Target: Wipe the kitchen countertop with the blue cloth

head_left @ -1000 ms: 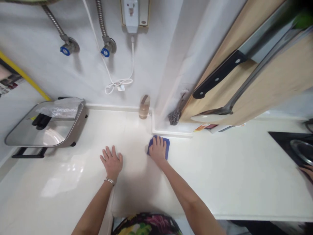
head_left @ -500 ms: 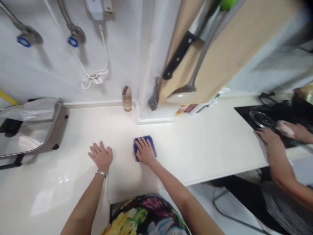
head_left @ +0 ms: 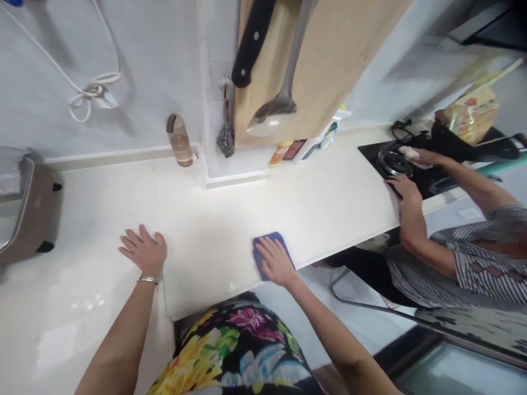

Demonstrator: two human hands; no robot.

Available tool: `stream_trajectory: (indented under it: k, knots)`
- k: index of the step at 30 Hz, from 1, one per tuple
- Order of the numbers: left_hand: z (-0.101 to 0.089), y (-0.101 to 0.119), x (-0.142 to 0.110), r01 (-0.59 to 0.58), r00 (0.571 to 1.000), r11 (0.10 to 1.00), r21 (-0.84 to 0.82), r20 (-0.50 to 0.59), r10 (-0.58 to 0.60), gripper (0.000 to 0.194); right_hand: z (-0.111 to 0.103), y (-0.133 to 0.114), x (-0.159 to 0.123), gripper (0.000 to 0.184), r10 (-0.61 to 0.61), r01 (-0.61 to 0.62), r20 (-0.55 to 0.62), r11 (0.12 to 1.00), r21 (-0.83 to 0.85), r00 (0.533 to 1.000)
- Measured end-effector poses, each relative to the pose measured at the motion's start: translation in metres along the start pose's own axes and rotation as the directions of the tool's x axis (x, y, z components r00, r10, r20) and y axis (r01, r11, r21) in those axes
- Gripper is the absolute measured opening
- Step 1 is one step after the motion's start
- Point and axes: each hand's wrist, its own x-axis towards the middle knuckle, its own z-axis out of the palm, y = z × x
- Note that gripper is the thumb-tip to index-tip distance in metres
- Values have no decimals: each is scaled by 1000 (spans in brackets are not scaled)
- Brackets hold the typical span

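My right hand (head_left: 278, 264) presses on a folded blue cloth (head_left: 260, 267) close to the front edge of the white countertop (head_left: 206, 219). Its fingers lie nearly flat over the cloth, which sticks out past the fingertips and on both sides. Well to the left, my left hand (head_left: 145, 252) rests palm down on the counter with the fingers spread, holding nothing. A silver bracelet (head_left: 148, 280) circles that wrist.
At the left edge stands a brown electric pan (head_left: 35, 214). A brownish bottle (head_left: 180, 141) is by the wall. A knife (head_left: 253, 44), spatula (head_left: 290, 71) and steel scourer (head_left: 225, 140) hang near the wooden board (head_left: 341, 60). Right, a co-worker's hand (head_left: 420, 156) wipes the black cooktop (head_left: 430, 184) with a pale cloth.
My right hand has slid the blue cloth to the right and toward the counter's front edge. The view has turned right. My left hand stays spread on the counter.
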Motion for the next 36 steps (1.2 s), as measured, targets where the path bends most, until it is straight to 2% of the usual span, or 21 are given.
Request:
stream_trajectory:
  k: [5, 9, 12, 14, 16, 19, 25, 36]
  knots:
    - [-2, 2, -1, -2, 1000, 1000, 15, -1, 2, 67, -12, 71, -33, 60, 69, -70, -9, 995, -73, 998]
    - [-4, 6, 0, 4, 1000, 1000, 29, -4, -4, 67, -17, 129, -53, 59, 239, -248, -76, 953, -173, 968]
    - [-5, 8, 0, 17, 1000, 1000, 16, 16, -18, 68, -17, 153, -59, 60, 375, -390, -107, 886, -252, 921]
    - [-4, 7, 0, 17, 1000, 1000, 5, 22, -17, 68, -16, 155, -59, 62, 413, -423, -96, 860, -286, 906]
    - [-3, 7, 0, 9, 1000, 1000, 3, 9, -9, 68, -14, 147, -56, 64, 426, -430, -81, 852, -298, 901]
    - [0, 5, -1, -2, 1000, 1000, 16, -2, 2, 67, -13, 123, -48, 64, 406, -400, -44, 868, -294, 913]
    - [3, 2, -1, -6, 1000, 1000, 16, -1, 6, 67, -8, 55, -26, 66, 263, -241, 56, 938, -248, 963]
    - [7, -6, -1, -21, 1000, 998, -52, 1, 21, 65, -1, -54, 20, 66, 129, -116, 158, 989, -88, 979]
